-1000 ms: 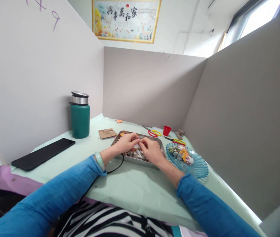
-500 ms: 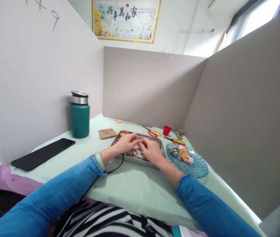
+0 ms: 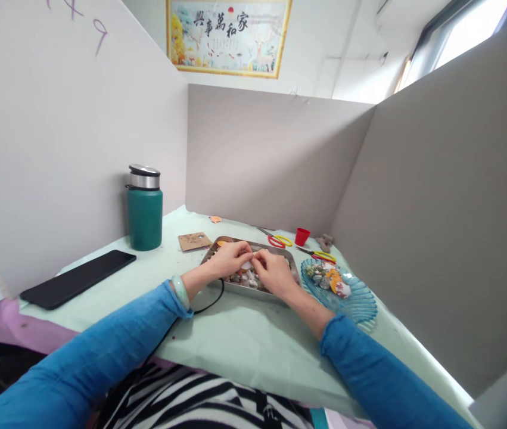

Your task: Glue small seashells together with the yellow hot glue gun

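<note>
Two hands meet above the metal tray (image 3: 253, 291), which stands on the green-covered bench (image 3: 253, 339). Left hand (image 3: 230, 260): thumb and fingers pinched together; grip appears to have hold of a small white piece (image 3: 247, 264). Piece sits right at the fingertips, showing just below them, over the tray's mixed contents; its outline is partly hidden by the fingers. Right hand (image 3: 275, 273): fingertips drawn together, meeting those of the left beside the piece. Whether this second grip also holds the piece cannot be told; contact point covered.

Surroundings: blue glass plate (image 3: 363, 298) just right of the tray, bearing orange-and-white pieces (image 3: 336, 282) and some greyish ones. Beyond the tray, red-and-yellow scissors (image 3: 280, 241) and a red cup (image 3: 302, 237). A second cutting tool (image 3: 323, 257), similar handles, lies just behind the plate. Brown card (image 3: 194, 241) near the tray's left end; further left, green bottle (image 3: 145, 218), upright, and a flat black slab (image 3: 78, 279). Dark cord (image 3: 211, 304) loops near the left wrist.
</note>
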A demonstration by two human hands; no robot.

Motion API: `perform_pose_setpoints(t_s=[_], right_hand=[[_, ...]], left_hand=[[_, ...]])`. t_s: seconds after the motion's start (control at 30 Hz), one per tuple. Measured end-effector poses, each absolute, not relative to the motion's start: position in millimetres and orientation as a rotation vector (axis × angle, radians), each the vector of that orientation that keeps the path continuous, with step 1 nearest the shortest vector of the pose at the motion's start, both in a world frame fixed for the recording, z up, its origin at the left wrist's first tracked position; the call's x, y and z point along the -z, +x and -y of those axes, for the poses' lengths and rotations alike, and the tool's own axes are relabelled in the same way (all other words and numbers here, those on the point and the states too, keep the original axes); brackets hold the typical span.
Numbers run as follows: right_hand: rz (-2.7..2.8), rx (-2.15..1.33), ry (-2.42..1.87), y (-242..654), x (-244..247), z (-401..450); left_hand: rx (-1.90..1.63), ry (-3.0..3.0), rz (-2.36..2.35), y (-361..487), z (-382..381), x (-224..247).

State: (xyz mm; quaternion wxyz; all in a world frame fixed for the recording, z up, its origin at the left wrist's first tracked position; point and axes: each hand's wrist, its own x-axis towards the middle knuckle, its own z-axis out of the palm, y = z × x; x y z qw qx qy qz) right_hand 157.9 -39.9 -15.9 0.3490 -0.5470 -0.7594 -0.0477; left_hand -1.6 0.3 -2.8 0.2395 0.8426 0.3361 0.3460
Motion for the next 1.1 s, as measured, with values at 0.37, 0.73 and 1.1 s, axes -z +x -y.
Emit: perform_pose_setpoints(t_s=[0.37,0.73,1.1], right_hand=[[1.968,0.138,-1.434,157.6,17.5,38.2],[1.969,0.133,-1.429,157.9,15.6,40.3],[1.962,0.129,-1.427,157.1,15.3,40.3]], left_hand=[[-0.946,2.326,-0.922,-1.8,-1.0,3.5],[-0.95,2.315,-0.914,-1.6,-3.1,5.9],[-0.958,2.336,-0.937,-1.1,1.8,0.6]])
